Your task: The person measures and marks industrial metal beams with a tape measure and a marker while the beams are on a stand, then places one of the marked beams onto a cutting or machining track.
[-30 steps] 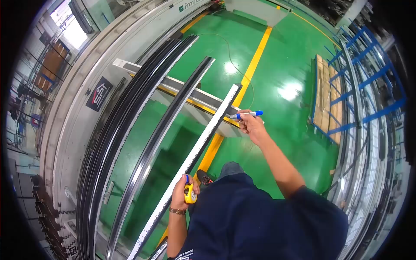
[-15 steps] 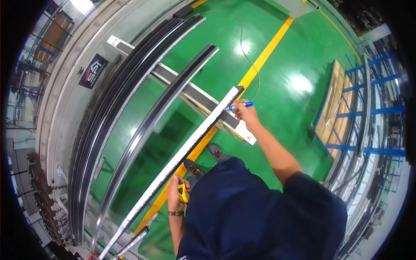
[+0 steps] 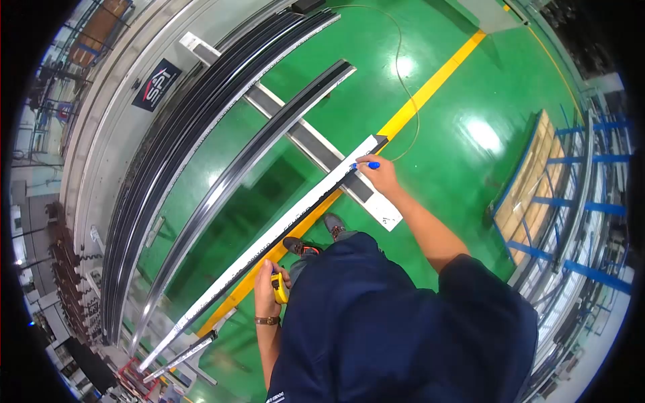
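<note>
My right hand (image 3: 381, 176) pinches a blue marker (image 3: 373, 165), its tip at the white face of a long profile bar (image 3: 295, 213) near the bar's far end. Dark printed lettering runs along that face, and the bar's side is black. In my left hand (image 3: 265, 299) is a yellow tape measure (image 3: 279, 289), held low beside the bar. No drawn-out tape blade can be made out. Under the bar's far part lies a pale support beam (image 3: 381, 209) with a dark strip along its top.
Another dark, shiny profile (image 3: 269, 131) rests across the same beam, and several stacked profiles (image 3: 195, 127) lie farther left by the machine. A thin cable (image 3: 418, 117) trails over the green floor. To the right stands a blue rack (image 3: 537, 198) with wooden boards. My shoes (image 3: 334, 226) are beside the bar.
The whole view has shifted slightly. My right hand stays at the bar's far end, and the marker now points more toward the white face. My left hand still holds the tape measure.
</note>
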Demonstrator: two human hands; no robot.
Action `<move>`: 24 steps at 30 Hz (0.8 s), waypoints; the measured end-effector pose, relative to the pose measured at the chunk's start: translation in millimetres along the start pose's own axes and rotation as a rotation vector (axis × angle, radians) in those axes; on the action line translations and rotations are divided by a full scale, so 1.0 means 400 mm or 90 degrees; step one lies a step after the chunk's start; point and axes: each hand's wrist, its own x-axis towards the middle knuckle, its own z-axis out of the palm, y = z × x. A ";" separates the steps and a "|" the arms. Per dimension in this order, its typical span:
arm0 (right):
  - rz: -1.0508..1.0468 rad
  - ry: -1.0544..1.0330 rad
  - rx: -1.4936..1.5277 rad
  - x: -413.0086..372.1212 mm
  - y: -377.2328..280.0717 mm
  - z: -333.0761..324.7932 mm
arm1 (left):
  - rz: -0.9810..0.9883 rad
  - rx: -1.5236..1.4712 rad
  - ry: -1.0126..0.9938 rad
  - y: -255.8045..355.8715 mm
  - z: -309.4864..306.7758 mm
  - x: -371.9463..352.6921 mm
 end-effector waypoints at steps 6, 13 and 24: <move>0.004 -0.047 -0.053 0.009 -0.046 0.018 | -0.015 0.000 0.025 -0.003 -0.011 -0.006; -0.096 -0.051 -0.163 0.017 -0.033 0.031 | -0.013 -0.021 0.027 -0.023 -0.020 -0.015; -0.096 -0.007 -0.173 0.026 -0.039 0.033 | -0.007 0.002 0.034 -0.030 -0.019 -0.019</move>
